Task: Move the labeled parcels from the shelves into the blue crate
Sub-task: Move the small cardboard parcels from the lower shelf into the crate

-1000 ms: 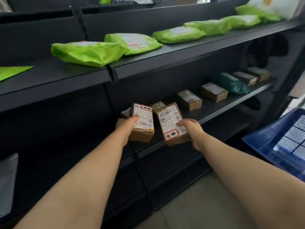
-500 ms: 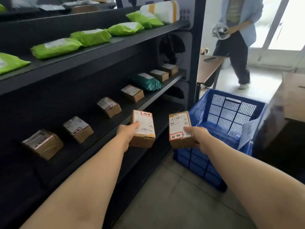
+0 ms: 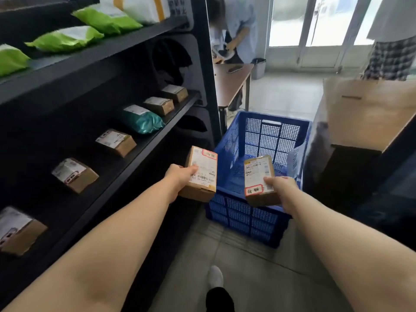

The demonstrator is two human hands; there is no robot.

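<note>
My left hand (image 3: 180, 176) grips a small brown labeled box (image 3: 201, 174) just left of the blue crate's near left corner. My right hand (image 3: 281, 188) holds a second labeled box (image 3: 258, 180) with a red-edged sticker, over the crate's near rim. The blue crate (image 3: 247, 219) stands on the floor beyond the end of the black shelves (image 3: 126, 154); only a white slip on its right wall shows inside. Several more brown labeled boxes (image 3: 116, 141) and a teal bag (image 3: 144, 121) lie on the middle shelf.
Green mailer bags (image 3: 65, 38) line the upper shelf. A large cardboard box (image 3: 369, 111) sits right of the crate. A person (image 3: 236, 30) bends over a brown table (image 3: 231, 75) behind the shelf end; another stands at far right. My foot (image 3: 216, 278) is on the tiled floor.
My view has swung right from the shelf to the crate. Both hands have carried their boxes away from the shelf, and the right box is now over the crate's rim.
</note>
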